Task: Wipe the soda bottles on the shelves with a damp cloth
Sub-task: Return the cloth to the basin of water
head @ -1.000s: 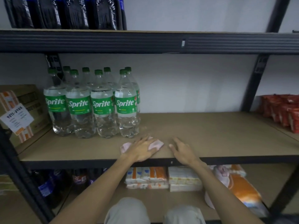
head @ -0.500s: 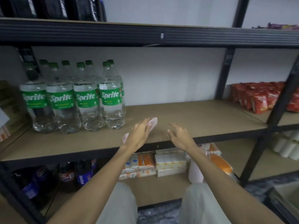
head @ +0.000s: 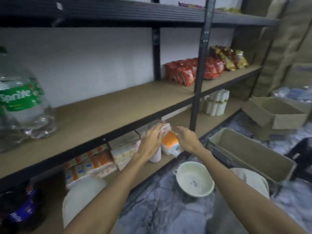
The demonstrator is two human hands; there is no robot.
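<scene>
One bottle [head: 18, 102]: now far left
Left hand [head: 151, 142]: lowered, centre, fingers gripping cloth [head: 166, 127]
Right hand [head: 187, 139]: lowered, fingers spread, empty

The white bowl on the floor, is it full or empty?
Not full: the bowl shows its bare wall and bottom. A little clear water, cannot tell.

Open shelf board [head: 118, 105] runs from Sprite bottle [head: 20, 102] to black upright post [head: 200, 73].
</scene>
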